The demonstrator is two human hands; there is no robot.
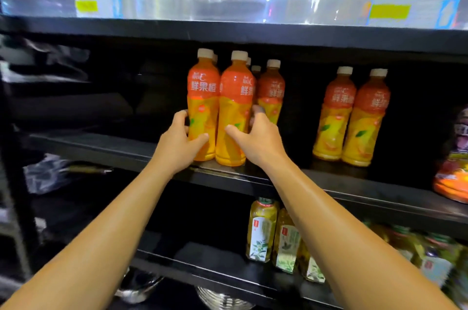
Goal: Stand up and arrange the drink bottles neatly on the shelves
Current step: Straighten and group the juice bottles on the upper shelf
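White characters 鮮果橙 read clearly across the red label band of the front-left orange bottle (pixel 202 107), centre frame. The same print shows partly on its neighbour (pixel 234 109) and the pair (pixel 352 114) to the right. Yellow shelf-edge tags (pixel 390 11) along the top are too blurred to read; so are the green tea labels (pixel 259 231) at lower right.
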